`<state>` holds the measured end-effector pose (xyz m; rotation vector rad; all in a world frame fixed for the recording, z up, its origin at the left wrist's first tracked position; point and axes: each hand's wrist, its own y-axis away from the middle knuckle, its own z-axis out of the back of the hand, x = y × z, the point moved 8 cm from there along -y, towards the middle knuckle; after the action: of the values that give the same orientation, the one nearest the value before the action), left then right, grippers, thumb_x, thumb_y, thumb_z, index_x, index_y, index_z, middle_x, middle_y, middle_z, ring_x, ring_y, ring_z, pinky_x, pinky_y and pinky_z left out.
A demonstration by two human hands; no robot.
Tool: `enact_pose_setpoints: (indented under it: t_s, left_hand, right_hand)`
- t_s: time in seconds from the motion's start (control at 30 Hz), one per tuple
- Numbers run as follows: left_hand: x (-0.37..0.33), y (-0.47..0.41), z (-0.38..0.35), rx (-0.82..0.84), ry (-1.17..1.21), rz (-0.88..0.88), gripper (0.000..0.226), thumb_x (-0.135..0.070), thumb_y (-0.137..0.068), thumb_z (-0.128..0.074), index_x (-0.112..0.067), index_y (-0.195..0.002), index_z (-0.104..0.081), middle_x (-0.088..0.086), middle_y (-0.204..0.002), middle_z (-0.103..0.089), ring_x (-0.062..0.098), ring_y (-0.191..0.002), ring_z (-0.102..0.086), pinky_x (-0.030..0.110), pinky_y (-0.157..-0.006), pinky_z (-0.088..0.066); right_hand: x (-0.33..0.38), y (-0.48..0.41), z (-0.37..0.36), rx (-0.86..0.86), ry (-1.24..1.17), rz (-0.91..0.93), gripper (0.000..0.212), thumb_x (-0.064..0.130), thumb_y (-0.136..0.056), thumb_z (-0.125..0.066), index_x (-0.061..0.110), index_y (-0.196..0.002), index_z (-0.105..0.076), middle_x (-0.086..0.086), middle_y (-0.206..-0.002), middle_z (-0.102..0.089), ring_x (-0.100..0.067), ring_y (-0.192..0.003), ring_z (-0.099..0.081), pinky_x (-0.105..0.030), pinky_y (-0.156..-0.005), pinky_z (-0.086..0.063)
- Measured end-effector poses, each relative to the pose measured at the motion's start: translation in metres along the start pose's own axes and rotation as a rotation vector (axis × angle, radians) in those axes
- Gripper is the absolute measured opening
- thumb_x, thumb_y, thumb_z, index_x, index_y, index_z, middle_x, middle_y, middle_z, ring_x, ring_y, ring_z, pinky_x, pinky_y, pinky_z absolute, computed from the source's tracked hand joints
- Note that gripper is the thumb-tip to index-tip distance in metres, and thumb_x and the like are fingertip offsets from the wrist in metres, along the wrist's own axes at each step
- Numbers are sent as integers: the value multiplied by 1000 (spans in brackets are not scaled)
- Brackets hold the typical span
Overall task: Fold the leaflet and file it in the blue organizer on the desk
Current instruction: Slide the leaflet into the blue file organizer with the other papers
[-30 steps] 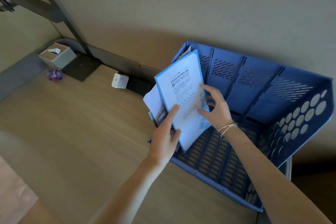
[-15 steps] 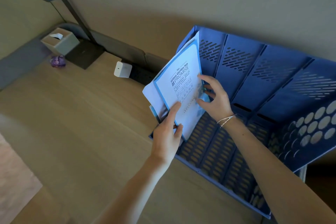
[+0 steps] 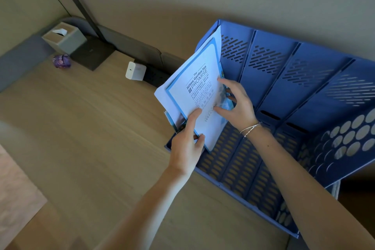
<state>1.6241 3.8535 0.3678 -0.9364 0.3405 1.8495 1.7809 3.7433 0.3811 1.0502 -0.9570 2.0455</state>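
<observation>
A folded white leaflet (image 3: 199, 81) with a light-blue border and printed text stands tilted in the leftmost slot of the blue perforated organizer (image 3: 288, 91) on the wooden desk. Other papers lean behind it at the slot's left wall. My left hand (image 3: 187, 144) pinches the leaflet's lower left corner, thumb on its front. My right hand (image 3: 236, 105), with a thin bracelet at the wrist, grips the leaflet's right edge, fingers spread across the front.
A white charger cube (image 3: 135, 71) sits plugged in by the wall. A grey tissue box (image 3: 64, 40) and a small purple object (image 3: 61, 61) stand at the far left corner. A dark slanted post (image 3: 81, 4) rises behind them. The organizer's other slots hold nothing.
The leaflet has gone deeper and leftward into the leftmost slot, tilting against the papers there. Both hands have followed it, keeping their grip.
</observation>
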Motion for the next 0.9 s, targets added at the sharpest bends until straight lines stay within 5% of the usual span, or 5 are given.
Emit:
enact_pose_setpoints:
  t_s: [0.13, 0.27, 0.57, 0.8, 0.9]
  left_hand:
    - [0, -1, -3, 13, -21, -11, 76, -5, -86, -71, -44, -137, -30, 1, -91, -72, 14, -64, -68, 26, -67, -59]
    - [2, -1, -3, 10, 7, -6, 77, -3, -86, -70, -45, -137, -30, 3, -97, -71, 16, -65, -67, 31, -70, -61]
    - [-8, 0, 2, 41, 73, -53, 80, -7, -87, -71, -41, -145, -28, -4, -143, -53, 4, -121, -52, 32, -91, -55]
    - [-14, 13, 18, 18, -15, -67, 78, -24, -87, -71, -48, -145, -24, -5, -128, -61, 9, -97, -65, 23, -77, -54]
    - [-18, 23, 29, 25, -52, -92, 77, -28, -88, -68, -52, -143, -19, -3, -119, -67, 14, -100, -67, 34, -74, -57]
  right_hand:
    - [-3, 0, 2, 21, 12, -21, 80, 8, -70, -82, 28, -139, -47, 34, -126, -41, 2, -123, -44, -17, -102, -41]
    - [-2, 0, -2, 61, 44, -31, 84, 8, -69, -83, 25, -142, -44, 10, -132, -46, 7, -121, -41, -11, -105, -35]
    - [4, 8, 6, 37, 88, -66, 87, 12, -71, -83, 27, -145, -40, -6, -144, -42, -11, -134, -38, -24, -110, -34]
    - [16, 19, 19, -16, 142, -81, 87, 13, -71, -83, 25, -146, -40, -4, -144, -43, -6, -130, -39, -2, -102, -29]
    - [28, 26, 29, -49, 167, -92, 87, 14, -71, -82, 26, -146, -40, -4, -143, -43, -7, -130, -40, -12, -104, -35]
